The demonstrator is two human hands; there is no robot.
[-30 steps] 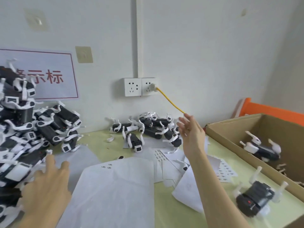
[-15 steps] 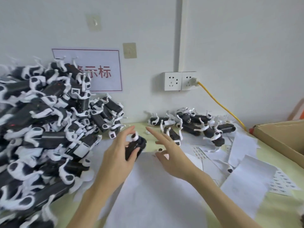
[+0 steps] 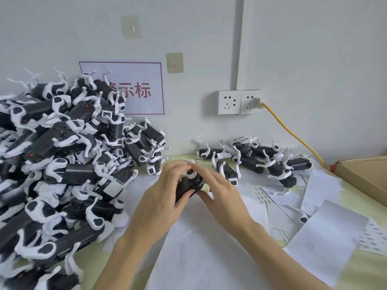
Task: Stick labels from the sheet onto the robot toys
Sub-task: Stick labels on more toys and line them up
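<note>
Pale green bench (image 3: 356, 275) against white wall (image 3: 314, 49), paper sheets (image 3: 199, 248) spread over it, toy heap (image 3: 62, 153) left, sockets (image 3: 239, 102) with yellow cable (image 3: 293, 135), box (image 3: 364, 174) right, left hand (image 3: 161, 201) and right hand (image 3: 222, 195) both in closed grip on toy (image 3: 189, 186) above the sheets

A pale green table (image 3: 356, 275) carries a toy pile (image 3: 58, 164) at its left edge, more toys (image 3: 257, 162) along the back, papers (image 3: 201, 248) mid-table, a box (image 3: 364, 174) right.

Double wall socket (image 3: 240, 101) far centre, yellow cable (image 3: 293, 133) plugged in; red-bordered sign (image 3: 137, 88) left of it; cardboard box (image 3: 364, 174) at right on desk (image 3: 366, 268).
</note>
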